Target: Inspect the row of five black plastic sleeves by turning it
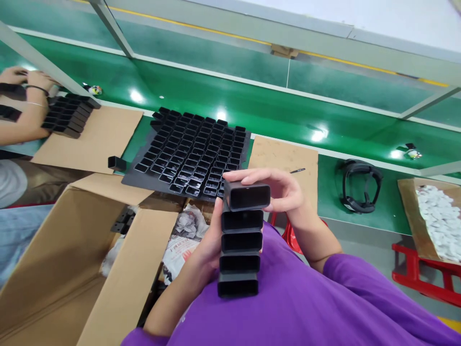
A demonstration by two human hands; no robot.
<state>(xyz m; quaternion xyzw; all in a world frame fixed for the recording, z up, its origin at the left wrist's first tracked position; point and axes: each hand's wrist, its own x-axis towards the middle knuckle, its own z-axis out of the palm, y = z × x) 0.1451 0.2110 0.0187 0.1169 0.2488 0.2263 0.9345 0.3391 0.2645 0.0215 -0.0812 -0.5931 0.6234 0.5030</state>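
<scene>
Several black rectangular open-ended boxes (240, 241) are stacked in front of my purple shirt, their openings facing up toward me. My left hand (206, 247) is wrapped round the side of this stack, with part of its fingers hidden behind it. The top black box (248, 196) sits slightly to the right of those below, and my right hand (286, 186) grips it, fingers over its upper side and thumb at its right edge. Just beyond, many similar black boxes (194, 149) stand in close rows on a dark sheet (134, 179).
An open cardboard carton (122, 278) stands at left, beside crumpled paper (189, 223). A cardboard sheet (283, 154) with a black pen (297, 170), a black headset-like strap (361, 186) and a box of white pieces (441, 221) lie rightward. Red stools (425, 276) stand below. Another person's hands (30, 79) work far left.
</scene>
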